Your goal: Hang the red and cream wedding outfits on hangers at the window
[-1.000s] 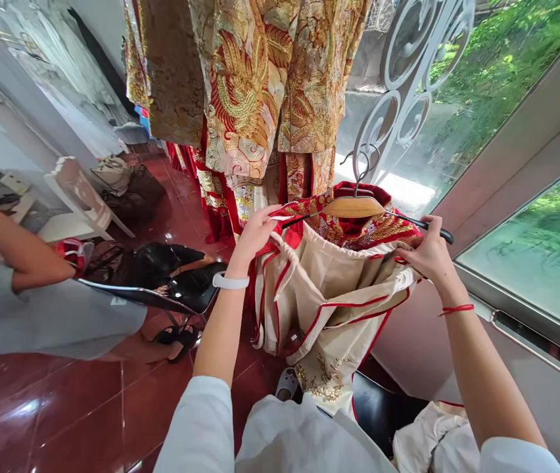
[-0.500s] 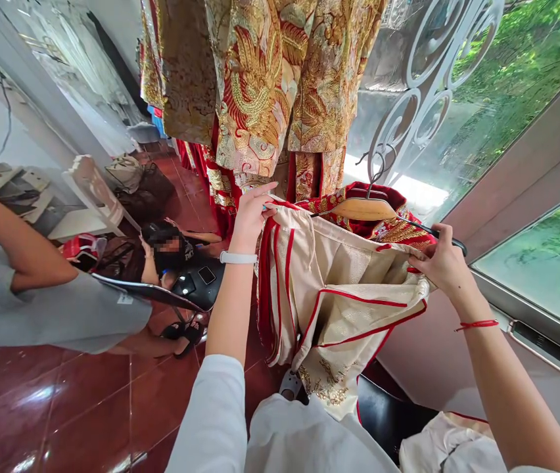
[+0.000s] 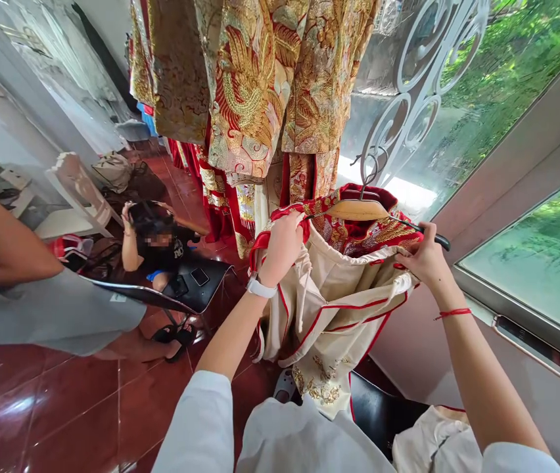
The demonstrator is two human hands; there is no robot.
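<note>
A cream garment with red trim and gold embroidery [image 3: 339,309] hangs from a wooden hanger [image 3: 359,209] in front of me. My left hand [image 3: 284,244] is closed on the garment's red-edged upper left corner. At the hanger's right end, my right hand [image 3: 425,259] grips the garment's other edge, with the dark hanger tip poking out past it. The hanger's metal hook [image 3: 367,172] points up toward the white window grille [image 3: 411,98]. A white band is on my left wrist and a red string on my right.
Gold and red embroidered robes [image 3: 260,85] hang just behind. At left another person's arm and grey clothing [image 3: 38,302] reach in, and a seated person [image 3: 156,240] is by a black chair [image 3: 191,286]. The floor is red tile [image 3: 63,407]. Window and sill [image 3: 531,263] at right.
My left hand moved right and down, bringing the garment's left edge in toward the hanger and narrowing the opening. My right hand stayed at the hanger's right end.
</note>
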